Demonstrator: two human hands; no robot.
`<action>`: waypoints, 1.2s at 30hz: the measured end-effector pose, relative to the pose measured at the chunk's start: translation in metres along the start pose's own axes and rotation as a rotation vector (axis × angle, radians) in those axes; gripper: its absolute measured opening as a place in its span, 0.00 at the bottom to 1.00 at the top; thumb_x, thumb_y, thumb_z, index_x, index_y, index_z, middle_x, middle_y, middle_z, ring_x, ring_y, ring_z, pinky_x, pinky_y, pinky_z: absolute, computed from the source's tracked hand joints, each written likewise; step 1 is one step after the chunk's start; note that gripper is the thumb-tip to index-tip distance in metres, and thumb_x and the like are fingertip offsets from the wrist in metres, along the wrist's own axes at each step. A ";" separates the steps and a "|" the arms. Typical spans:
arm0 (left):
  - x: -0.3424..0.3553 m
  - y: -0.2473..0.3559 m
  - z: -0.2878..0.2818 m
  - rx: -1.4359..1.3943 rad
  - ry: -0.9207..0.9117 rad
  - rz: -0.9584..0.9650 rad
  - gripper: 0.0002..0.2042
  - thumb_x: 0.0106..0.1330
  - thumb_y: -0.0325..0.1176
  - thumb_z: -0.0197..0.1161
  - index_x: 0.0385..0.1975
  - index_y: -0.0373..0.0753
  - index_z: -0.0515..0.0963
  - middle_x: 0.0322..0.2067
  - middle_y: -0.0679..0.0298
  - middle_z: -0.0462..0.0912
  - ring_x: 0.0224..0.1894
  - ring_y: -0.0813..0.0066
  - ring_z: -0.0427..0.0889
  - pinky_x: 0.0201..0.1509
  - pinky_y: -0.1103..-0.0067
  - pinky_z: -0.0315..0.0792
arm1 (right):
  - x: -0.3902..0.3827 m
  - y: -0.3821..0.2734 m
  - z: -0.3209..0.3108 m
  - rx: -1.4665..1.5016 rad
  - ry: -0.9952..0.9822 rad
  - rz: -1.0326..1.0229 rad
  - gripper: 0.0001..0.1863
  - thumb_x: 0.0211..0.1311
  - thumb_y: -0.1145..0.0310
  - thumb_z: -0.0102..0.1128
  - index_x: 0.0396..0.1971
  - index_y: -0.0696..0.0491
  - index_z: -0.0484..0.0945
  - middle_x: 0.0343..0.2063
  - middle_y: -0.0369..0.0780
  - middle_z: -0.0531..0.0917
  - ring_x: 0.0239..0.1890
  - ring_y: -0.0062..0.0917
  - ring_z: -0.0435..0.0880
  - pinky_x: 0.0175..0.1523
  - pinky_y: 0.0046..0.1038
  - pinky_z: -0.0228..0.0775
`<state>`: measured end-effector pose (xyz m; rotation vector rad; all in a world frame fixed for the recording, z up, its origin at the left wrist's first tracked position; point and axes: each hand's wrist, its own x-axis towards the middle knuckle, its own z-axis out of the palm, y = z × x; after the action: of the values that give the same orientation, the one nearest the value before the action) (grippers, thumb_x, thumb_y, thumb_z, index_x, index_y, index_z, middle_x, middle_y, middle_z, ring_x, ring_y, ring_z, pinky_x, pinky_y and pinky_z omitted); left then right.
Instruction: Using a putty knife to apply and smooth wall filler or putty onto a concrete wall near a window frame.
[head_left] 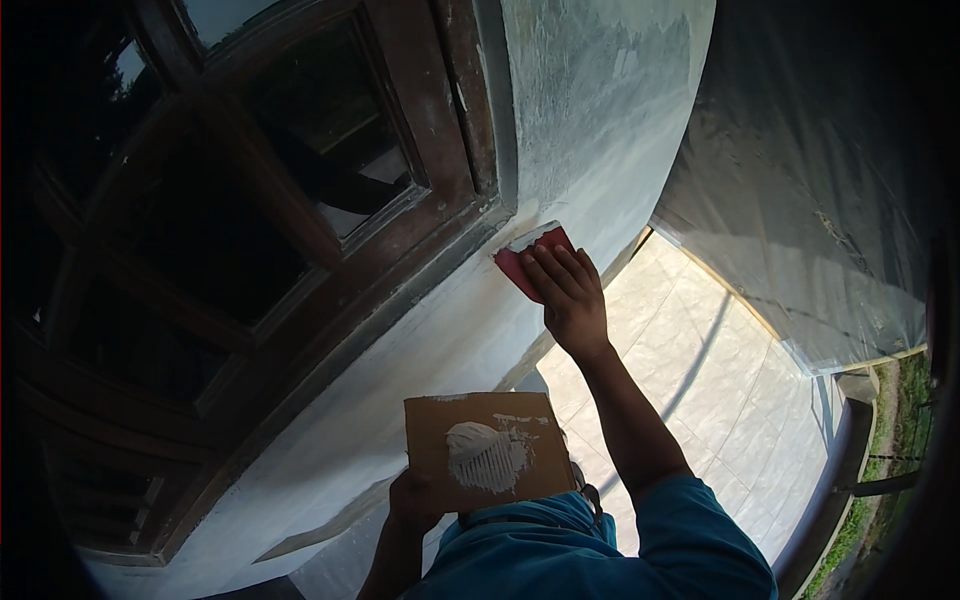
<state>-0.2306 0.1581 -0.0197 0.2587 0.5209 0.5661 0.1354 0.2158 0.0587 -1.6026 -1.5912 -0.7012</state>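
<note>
My right hand [572, 298] presses a flat red putty spreader [520, 272] against the wall, close to the lower corner of the window frame. White paste coats the spreader's upper edge. In front of my body, my left hand [413, 503] grips the left side of a brown square board [430, 430]. A mound of white putty [485, 457] lies on the board, with ridged marks across it and a smear toward the upper right. The fingers of my left hand are mostly hidden under the board.
A brown wooden window [440, 210] with dark glass panes fills the left side. The wall [590, 120] around it is patchy grey and white. A dark plastic sheet [800, 200] hangs at right, above a light tiled floor [680, 370]. Grass [850, 540] lies past the floor's edge.
</note>
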 end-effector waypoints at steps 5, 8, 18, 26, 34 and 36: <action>0.001 -0.002 -0.004 -0.034 -0.003 0.015 0.29 0.57 0.32 0.52 0.61 0.30 0.61 0.55 0.49 0.71 0.56 0.53 0.74 0.59 0.60 0.72 | 0.011 0.002 -0.010 0.104 -0.085 -0.247 0.28 0.50 0.75 0.57 0.55 0.44 0.76 0.57 0.35 0.76 0.60 0.32 0.72 0.67 0.41 0.61; 0.004 -0.005 -0.007 -0.026 -0.035 -0.009 0.29 0.58 0.32 0.52 0.61 0.30 0.60 0.55 0.49 0.71 0.56 0.52 0.73 0.60 0.60 0.71 | 0.020 0.002 -0.008 0.094 -0.098 -0.330 0.27 0.52 0.74 0.57 0.56 0.45 0.75 0.59 0.35 0.74 0.62 0.32 0.70 0.69 0.40 0.59; 0.015 -0.029 0.021 -0.033 -0.011 0.086 0.27 0.58 0.32 0.53 0.58 0.29 0.63 0.51 0.50 0.74 0.52 0.55 0.76 0.56 0.64 0.73 | 0.005 0.036 0.007 0.172 -0.181 -0.402 0.25 0.57 0.75 0.51 0.57 0.47 0.75 0.60 0.38 0.73 0.64 0.33 0.68 0.70 0.42 0.56; 0.041 -0.070 0.018 -0.113 0.100 0.181 0.29 0.56 0.35 0.52 0.59 0.29 0.63 0.53 0.48 0.73 0.53 0.53 0.76 0.57 0.62 0.73 | 0.018 0.056 0.002 0.219 -0.170 -0.522 0.23 0.59 0.66 0.55 0.56 0.45 0.75 0.60 0.37 0.73 0.65 0.32 0.66 0.70 0.41 0.56; 0.061 -0.093 0.051 -0.106 0.139 0.235 0.29 0.56 0.36 0.51 0.59 0.28 0.63 0.52 0.47 0.73 0.54 0.52 0.75 0.59 0.62 0.71 | -0.027 0.089 0.023 0.337 -0.297 -0.567 0.24 0.58 0.71 0.54 0.57 0.45 0.75 0.60 0.37 0.72 0.66 0.33 0.66 0.70 0.41 0.57; 0.064 -0.093 0.062 -0.098 0.150 0.271 0.30 0.55 0.36 0.51 0.59 0.28 0.63 0.52 0.46 0.73 0.54 0.52 0.75 0.59 0.62 0.71 | -0.027 0.090 0.017 0.359 -0.281 -0.562 0.21 0.59 0.71 0.52 0.54 0.46 0.77 0.59 0.37 0.74 0.65 0.34 0.66 0.70 0.42 0.56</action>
<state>-0.1100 0.1133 -0.0272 0.1953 0.6054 0.8775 0.2202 0.2198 0.0150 -1.0246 -2.2662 -0.4370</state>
